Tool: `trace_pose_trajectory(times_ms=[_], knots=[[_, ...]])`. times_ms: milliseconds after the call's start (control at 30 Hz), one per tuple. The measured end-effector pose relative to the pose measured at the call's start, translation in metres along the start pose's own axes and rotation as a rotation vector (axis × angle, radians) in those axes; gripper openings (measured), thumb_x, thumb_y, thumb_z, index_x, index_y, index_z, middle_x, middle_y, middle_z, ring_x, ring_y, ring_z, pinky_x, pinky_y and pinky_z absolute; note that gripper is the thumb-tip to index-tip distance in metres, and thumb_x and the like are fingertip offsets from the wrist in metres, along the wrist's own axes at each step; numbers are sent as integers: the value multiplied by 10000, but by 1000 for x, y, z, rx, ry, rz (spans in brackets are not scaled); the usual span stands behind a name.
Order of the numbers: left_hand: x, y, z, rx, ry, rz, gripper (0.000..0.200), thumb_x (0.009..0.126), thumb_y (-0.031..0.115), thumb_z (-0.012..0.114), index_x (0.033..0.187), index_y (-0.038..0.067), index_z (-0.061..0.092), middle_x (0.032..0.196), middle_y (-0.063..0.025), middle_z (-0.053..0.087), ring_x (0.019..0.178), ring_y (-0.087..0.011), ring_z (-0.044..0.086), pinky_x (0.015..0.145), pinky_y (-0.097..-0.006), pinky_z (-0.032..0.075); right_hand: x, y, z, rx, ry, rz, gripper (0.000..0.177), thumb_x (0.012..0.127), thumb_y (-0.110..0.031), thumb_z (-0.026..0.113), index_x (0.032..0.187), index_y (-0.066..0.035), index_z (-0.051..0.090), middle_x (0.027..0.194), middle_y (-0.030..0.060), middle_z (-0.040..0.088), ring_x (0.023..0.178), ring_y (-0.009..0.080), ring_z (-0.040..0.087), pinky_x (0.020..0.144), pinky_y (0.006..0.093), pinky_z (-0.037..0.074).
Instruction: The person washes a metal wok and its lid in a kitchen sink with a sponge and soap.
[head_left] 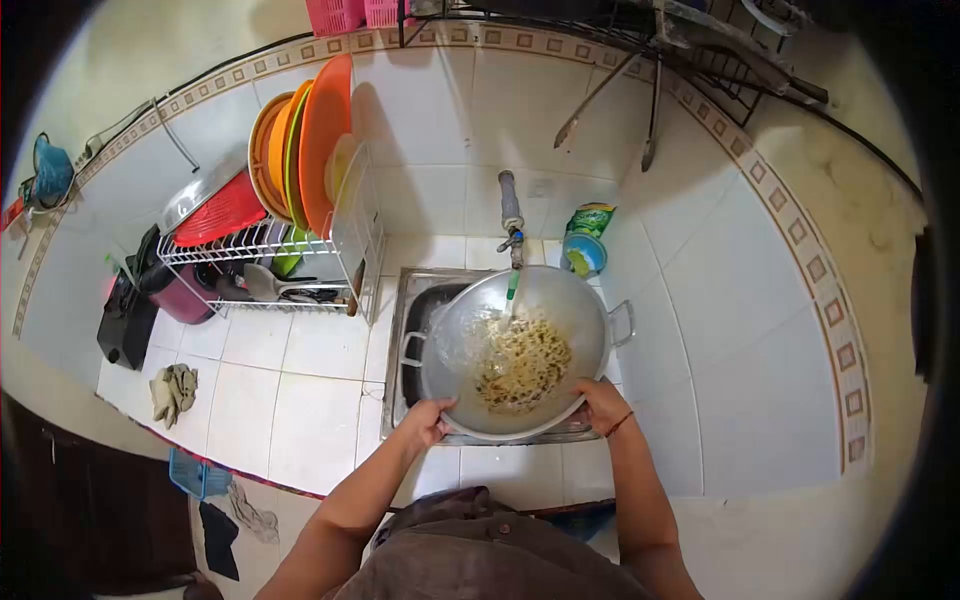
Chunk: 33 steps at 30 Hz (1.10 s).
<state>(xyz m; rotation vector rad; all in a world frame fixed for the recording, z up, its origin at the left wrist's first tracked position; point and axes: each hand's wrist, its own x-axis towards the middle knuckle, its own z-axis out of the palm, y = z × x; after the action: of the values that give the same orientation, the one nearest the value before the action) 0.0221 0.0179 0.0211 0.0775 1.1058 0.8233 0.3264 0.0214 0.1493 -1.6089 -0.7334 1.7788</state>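
A large metal wok [585, 330] with two loop handles rests over the sink [400, 400], under the tap [513, 240]. Water runs from the tap's green nozzle into it, and its bottom is covered with brown and yellowish residue. My left hand [430, 420] grips the rim at the near left, thumb on the inside. At the near right, my right hand [603, 405] holds the same rim, a thin band on its wrist. The fingers under the rim are partly hidden.
Left of the sink stands a white dish rack [250, 250] with orange plates [325, 150] and utensils. A crumpled cloth [174, 393] lies on the tiled counter. Behind the wok sit a blue bowl [590, 252] and a green packet [592, 218]. Tongs [650, 120] hang above.
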Motion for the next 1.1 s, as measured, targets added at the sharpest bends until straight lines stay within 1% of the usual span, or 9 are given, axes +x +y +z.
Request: trace_pose_trajectory(times_ms=[167, 367, 467, 567, 600, 733, 867, 967, 1100], knots=[[122, -3, -25, 795, 275, 671, 405, 813, 192, 695, 1103, -29, 518, 1102, -230, 613, 870, -330, 653, 694, -466, 539, -42, 2, 34, -27, 207, -249, 630, 814, -70, 518, 1386, -117, 259, 1177, 154, 518, 940, 283, 617, 594, 430, 599], [90, -9, 53, 1774, 648, 1026, 817, 853, 527, 554, 1427, 21, 270, 1492, -245, 229, 1404, -366, 192, 1109, -580, 143, -56, 28, 69, 3, 324, -405, 631, 801, 23, 477, 1391, -81, 278, 1164, 134, 525, 924, 231, 586, 720, 355, 553], [71, -12, 85, 1842, -23, 765, 821, 877, 596, 449, 1500, 137, 175, 1537, -184, 169, 1436, -353, 81, 1123, -585, 17, -44, 53, 72, -63, 347, -473, 673, 780, 39, 456, 1407, -113, 264, 1167, 134, 531, 962, 263, 593, 656, 382, 585], [81, 7, 79, 1874, -312, 995, 713, 923, 563, 388, 1498, 180, 212, 1560, -148, 126, 1432, -368, 102, 1105, -614, -8, -27, 77, 57, -211, 364, -642, 700, 771, 29, 461, 1413, -140, 236, 1154, 143, 533, 914, 275, 622, 521, 397, 602], [86, 25, 77, 2084, -343, 1055, 713, 925, 570, 382, 1500, 189, 204, 1558, -184, 92, 1433, -377, 91, 1105, -610, -13, -84, 21, 103, 60, 402, -314, 626, 778, 37, 484, 1376, -33, 314, 1194, 117, 506, 1036, 212, 528, 879, 319, 448], [104, 29, 77, 1745, 345, 946, 730, 913, 576, 401, 1502, 188, 209, 1533, -264, 82, 1428, -407, 71, 1106, -605, -25, -60, 47, 86, 75, 488, -456, 652, 761, 61, 468, 1386, -27, 300, 1213, 133, 506, 1062, 223, 530, 858, 307, 465], [89, 23, 89, 2029, -432, 949, 762, 896, 604, 415, 1500, 186, 212, 1567, -137, 98, 1438, -365, 78, 1107, -614, -39, -40, 66, 69, -4, 529, -483, 610, 773, 59, 461, 1362, -27, 327, 1183, 128, 525, 1038, 218, 542, 847, 310, 474], [128, 29, 67, 2133, -336, 1105, 708, 884, 571, 460, 1467, 206, 292, 1549, -118, 191, 1442, -310, 87, 1113, -612, 14, -50, 55, 70, -5, 558, -462, 487, 785, 34, 455, 1269, -21, 441, 1043, 93, 580, 886, 190, 588, 764, 329, 524], [142, 70, 37, 1407, 173, 1367, 579, 896, 406, 553, 1390, 135, 415, 1472, -253, 265, 1374, -350, 264, 1122, -504, 153, -20, 92, 12, 58, 549, -332, 379, 792, 10, 507, 1171, 1, 521, 1000, 97, 622, 860, 191, 622, 652, 321, 522]])
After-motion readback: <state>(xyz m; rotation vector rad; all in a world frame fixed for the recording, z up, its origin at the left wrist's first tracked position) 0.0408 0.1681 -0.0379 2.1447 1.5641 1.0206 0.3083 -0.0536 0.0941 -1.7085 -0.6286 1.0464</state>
